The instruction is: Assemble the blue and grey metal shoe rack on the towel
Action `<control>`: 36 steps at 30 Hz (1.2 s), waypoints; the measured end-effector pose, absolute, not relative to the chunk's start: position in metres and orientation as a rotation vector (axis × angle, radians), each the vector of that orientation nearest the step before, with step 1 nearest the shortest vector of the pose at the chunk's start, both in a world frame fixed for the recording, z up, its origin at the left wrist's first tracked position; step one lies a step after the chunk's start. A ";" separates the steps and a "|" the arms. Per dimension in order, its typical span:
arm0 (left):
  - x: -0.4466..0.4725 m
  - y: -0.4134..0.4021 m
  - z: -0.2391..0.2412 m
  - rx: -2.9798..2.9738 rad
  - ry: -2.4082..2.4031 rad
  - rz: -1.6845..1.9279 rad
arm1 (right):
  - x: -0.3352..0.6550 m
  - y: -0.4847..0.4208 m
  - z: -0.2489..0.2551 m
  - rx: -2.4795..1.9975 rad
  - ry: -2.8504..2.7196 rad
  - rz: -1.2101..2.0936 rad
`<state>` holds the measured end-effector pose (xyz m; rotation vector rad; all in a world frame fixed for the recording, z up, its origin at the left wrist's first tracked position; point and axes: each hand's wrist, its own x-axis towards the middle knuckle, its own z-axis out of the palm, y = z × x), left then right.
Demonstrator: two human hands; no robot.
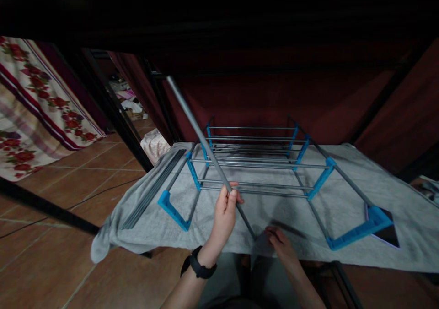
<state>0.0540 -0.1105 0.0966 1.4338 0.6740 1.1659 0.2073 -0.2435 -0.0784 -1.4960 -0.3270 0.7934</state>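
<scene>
While the left hand (224,213) grips a grey rod (206,146), a grey towel (343,199) covers the table beside the tiled floor (68,181).

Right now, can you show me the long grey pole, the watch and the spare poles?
grey pole (202,137), head view, middle of the shaft.
watch (200,268), head view, black strap on the left wrist.
spare poles (152,190), head view, mid-bundle on the towel.

smooth metal rod (206,144), blue plastic rack joints (173,210), matt grey cloth (343,199)

Grey rod (206,145), blue-jointed rack (260,162), grey towel (343,199)
</scene>
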 end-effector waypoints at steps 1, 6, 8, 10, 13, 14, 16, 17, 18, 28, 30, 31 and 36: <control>0.053 -0.109 0.098 1.490 0.685 1.157 | 0.208 -0.243 -0.073 -1.502 -0.346 0.798; 0.054 -0.104 0.095 1.711 0.661 1.110 | 0.218 -0.241 -0.042 -1.454 -0.361 0.769; 0.056 -0.102 0.089 1.799 0.610 1.082 | 0.224 -0.240 -0.029 -1.418 -0.351 0.716; 0.058 -0.098 0.082 1.904 0.585 1.024 | 0.230 -0.240 -0.013 -1.372 -0.335 0.653; 0.064 -0.092 0.067 2.052 0.599 0.927 | 0.236 -0.243 0.016 -1.284 -0.300 0.533; 0.066 -0.089 0.062 2.093 0.598 0.896 | 0.238 -0.244 0.027 -1.250 -0.293 0.495; 0.071 -0.085 0.051 2.167 0.578 0.835 | 0.242 -0.248 0.046 -1.185 -0.278 0.430; 0.074 -0.084 0.046 2.205 0.566 0.806 | 0.244 -0.249 0.055 -1.149 -0.270 0.406; 0.076 -0.082 0.041 2.246 0.557 0.779 | 0.247 -0.251 0.061 -1.111 -0.259 0.388; 0.073 -0.068 0.003 2.540 0.563 0.741 | 0.266 -0.247 0.055 -0.944 -0.130 0.351; 0.068 -0.063 -0.002 2.569 0.554 0.740 | 0.269 -0.243 0.047 -0.944 -0.131 0.368; 0.065 -0.061 -0.004 2.581 0.558 0.740 | 0.270 -0.242 0.044 -0.946 -0.125 0.370; 0.055 -0.052 -0.012 2.596 0.630 0.728 | 0.273 -0.233 0.030 -0.956 -0.094 0.394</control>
